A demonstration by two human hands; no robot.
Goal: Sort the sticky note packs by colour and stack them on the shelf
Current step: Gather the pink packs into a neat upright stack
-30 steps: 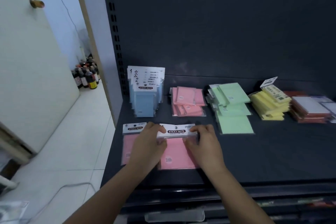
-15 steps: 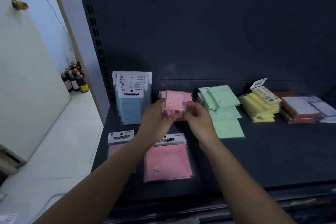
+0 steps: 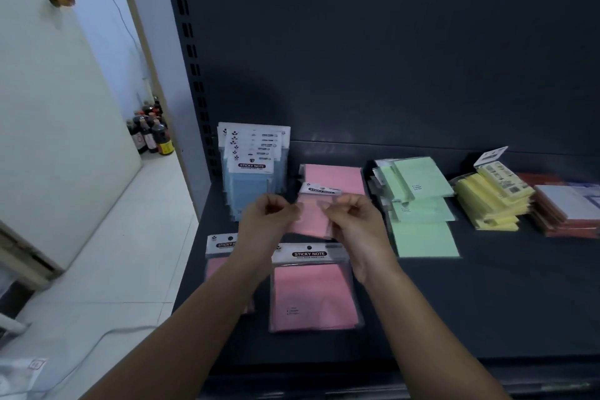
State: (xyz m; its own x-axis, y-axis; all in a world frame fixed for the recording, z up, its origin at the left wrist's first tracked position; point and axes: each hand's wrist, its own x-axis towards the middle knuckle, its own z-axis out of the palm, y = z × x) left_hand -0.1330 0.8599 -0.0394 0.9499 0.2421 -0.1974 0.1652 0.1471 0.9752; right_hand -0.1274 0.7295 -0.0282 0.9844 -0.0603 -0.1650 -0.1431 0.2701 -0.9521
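fwiw left grip (image 3: 269, 216) and right grip (image 3: 352, 217) pinch the pink pack (image 3: 310, 222) between them by its side edges. Looks light, floppy and slick; the header card (image 3: 319, 190) just above seems a safer hold.

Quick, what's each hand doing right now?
Left hand: pinching the pink pack.
Right hand: pinching the same pack's other side.

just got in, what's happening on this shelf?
A person is sorting sticky note packs by colour. The left-hand grip and right-hand grip pinch one pink pack near the pink pile. Two front pink packs lie on the shelf; blue packs, green pile and yellow pile sit behind.
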